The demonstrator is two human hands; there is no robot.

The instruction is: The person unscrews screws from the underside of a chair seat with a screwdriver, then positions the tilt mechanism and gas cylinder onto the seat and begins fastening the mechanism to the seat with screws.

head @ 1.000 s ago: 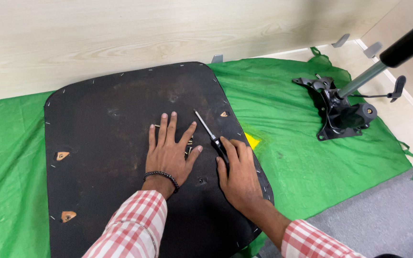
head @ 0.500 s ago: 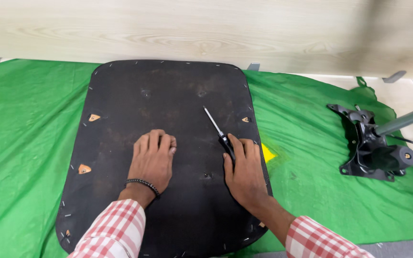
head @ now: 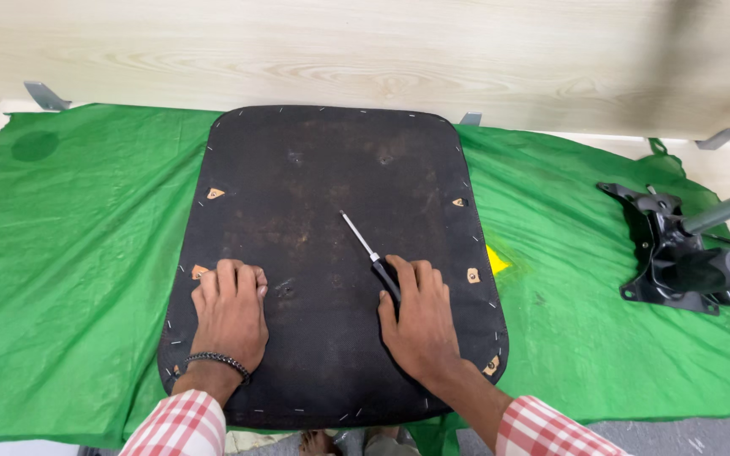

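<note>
Lying flat on a green cloth point(head: 86, 253), a dark rounded board point(head: 331, 194) serves as the landmark here. Both hands press palm-down on its near part. The left hand point(head: 230, 317) rests near the board's left edge, its fingers point(head: 238, 279) stretched flat and close together, clamped on nothing; a dark bead bracelet point(head: 213, 361) circles that wrist. The right hand point(head: 420, 317) lies right of the board's middle, its fingers point(head: 424, 277) also flat and slightly spread, lying over the black handle of one screwdriver point(head: 369, 253) without closing around it.

The screwdriver lies on the board, just right of centre. Its long axis runs diagonally: the handle sits under the right hand, and the silver shaft points away from the person and to the left, toward the board's far left corner.

Five small tan patches show along the board's edges: two on the left side, three on the right. Small staples dot the rim. One black metal chair mechanism point(head: 678, 262) with a grey column sits on the cloth, well apart from the board's right edge. A yellow patch point(head: 495, 260) peeks out just beside that edge. A pale wooden panel point(head: 382, 51) runs beyond the board's far edge.
</note>
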